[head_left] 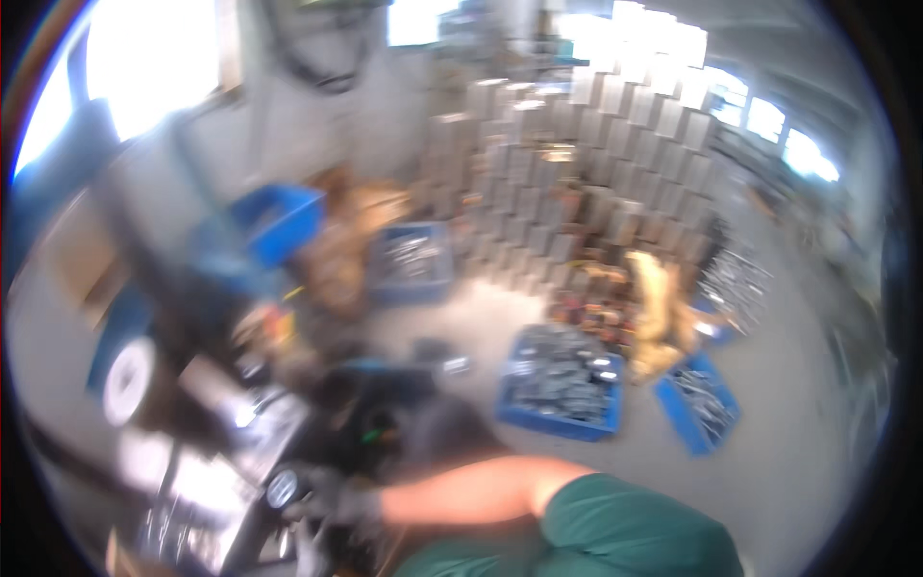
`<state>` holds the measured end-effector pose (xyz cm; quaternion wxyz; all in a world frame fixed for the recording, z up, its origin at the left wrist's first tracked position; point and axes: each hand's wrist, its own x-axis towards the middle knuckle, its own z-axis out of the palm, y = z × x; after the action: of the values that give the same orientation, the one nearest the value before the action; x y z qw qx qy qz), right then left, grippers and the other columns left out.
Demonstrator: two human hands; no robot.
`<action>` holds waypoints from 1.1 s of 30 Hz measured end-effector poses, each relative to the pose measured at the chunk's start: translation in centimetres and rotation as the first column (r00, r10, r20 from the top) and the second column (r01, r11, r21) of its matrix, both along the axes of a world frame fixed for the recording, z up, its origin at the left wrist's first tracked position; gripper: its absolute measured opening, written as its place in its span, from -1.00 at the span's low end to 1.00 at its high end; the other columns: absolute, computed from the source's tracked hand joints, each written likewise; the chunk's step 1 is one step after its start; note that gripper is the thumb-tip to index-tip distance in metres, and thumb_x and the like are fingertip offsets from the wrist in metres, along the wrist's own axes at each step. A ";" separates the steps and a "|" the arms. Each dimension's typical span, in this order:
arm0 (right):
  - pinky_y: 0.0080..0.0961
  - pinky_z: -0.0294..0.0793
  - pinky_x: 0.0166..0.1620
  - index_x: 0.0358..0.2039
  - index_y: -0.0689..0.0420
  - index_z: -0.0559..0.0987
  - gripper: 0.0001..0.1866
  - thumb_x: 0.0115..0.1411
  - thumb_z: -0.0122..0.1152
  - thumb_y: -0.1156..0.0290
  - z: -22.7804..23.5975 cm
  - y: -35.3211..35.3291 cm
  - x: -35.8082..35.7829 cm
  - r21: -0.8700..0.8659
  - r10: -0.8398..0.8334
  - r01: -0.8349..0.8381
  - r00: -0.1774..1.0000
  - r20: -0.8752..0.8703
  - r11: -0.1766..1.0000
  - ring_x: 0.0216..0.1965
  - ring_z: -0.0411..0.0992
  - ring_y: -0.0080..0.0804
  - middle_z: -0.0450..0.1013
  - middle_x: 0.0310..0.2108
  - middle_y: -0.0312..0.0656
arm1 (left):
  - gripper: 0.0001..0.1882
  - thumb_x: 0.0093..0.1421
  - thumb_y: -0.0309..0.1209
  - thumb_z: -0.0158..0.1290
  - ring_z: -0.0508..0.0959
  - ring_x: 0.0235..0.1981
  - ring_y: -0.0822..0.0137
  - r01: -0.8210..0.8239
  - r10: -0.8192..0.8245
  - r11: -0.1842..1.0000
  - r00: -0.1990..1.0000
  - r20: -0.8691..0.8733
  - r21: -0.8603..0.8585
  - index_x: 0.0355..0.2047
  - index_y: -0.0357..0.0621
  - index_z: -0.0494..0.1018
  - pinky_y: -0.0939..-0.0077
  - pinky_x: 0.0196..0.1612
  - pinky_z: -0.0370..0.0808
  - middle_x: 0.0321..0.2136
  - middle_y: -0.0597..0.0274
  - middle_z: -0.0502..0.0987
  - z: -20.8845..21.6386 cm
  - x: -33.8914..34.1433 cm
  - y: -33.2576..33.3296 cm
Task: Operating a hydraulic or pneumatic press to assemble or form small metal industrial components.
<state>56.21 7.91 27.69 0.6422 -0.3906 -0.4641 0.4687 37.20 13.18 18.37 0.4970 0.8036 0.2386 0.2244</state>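
My bare right forearm reaches in from a green sleeve at the lower right. It ends in my right hand (pixel 346 506), in a dark grey glove, at a metal machine (pixel 269 438). A round shiny part (pixel 282 489) on the machine is right beside the glove. Motion smears the fingers, so their grip is unclear. Just below, another grey shape (pixel 310 553) looks like part of my gloved left hand, but blur hides its outline and fingers.
A blue crate (pixel 558 430) of grey metal parts stands on the floor, with a smaller blue crate (pixel 698 438) to its right. Farther back are another blue crate (pixel 413 291), a raised blue bin (pixel 288 226) and tall stacks of boxes (pixel 615 144). A white disc (pixel 129 382) is at the left.
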 end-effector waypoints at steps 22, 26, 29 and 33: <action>-0.49 0.47 0.17 0.16 0.10 0.43 -0.34 0.03 0.44 0.63 6.2 1.1 6.6 -0.022 -0.077 0.085 0.965 0.252 0.996 0.07 0.41 -0.51 0.43 0.02 -0.30 | -0.69 0.46 -0.38 0.07 0.67 -0.07 0.05 0.004 0.224 0.366 0.970 0.092 -0.931 0.12 -0.20 0.34 0.06 0.00 0.70 -0.08 -0.01 0.58 4.2 2.3 -3.8; -0.47 0.49 0.16 0.15 0.11 0.45 -0.36 0.03 0.43 0.64 9.4 3.5 6.8 -0.003 -0.035 0.037 0.965 0.260 0.999 0.07 0.45 -0.48 0.45 0.05 -0.28 | -0.76 0.45 -0.37 0.08 0.67 -0.17 0.06 0.026 0.270 0.336 0.955 0.123 -0.942 0.04 -0.16 0.36 0.03 -0.09 0.71 -0.20 0.06 0.56 6.2 3.1 -2.8; -0.46 0.53 0.06 0.19 0.16 0.46 -0.36 0.07 0.46 0.58 13.9 5.7 6.5 0.066 -0.008 -0.018 0.930 0.367 0.998 -0.07 0.50 -0.49 0.51 -0.12 -0.29 | -0.77 0.45 -0.37 0.09 0.67 -0.24 0.08 -0.037 0.358 0.273 0.931 0.065 -0.961 0.02 -0.14 0.37 0.06 -0.16 0.71 -0.27 0.08 0.55 7.9 3.8 -2.3; -0.50 0.56 -0.03 0.17 0.28 0.51 -0.34 0.07 0.56 0.39 19.3 9.9 5.3 0.309 -0.326 0.144 0.643 0.693 0.940 -0.14 0.53 -0.49 0.58 -0.16 -0.22 | -0.76 0.46 -0.33 0.08 0.66 -0.28 0.07 -0.105 0.438 0.404 0.894 0.091 -0.909 0.03 -0.15 0.38 0.09 -0.19 0.69 -0.24 0.05 0.56 6.3 4.1 -0.6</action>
<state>61.50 17.79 46.98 0.4965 -0.5273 -0.6775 0.1280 41.28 12.63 24.68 0.8282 0.3268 0.3660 0.2709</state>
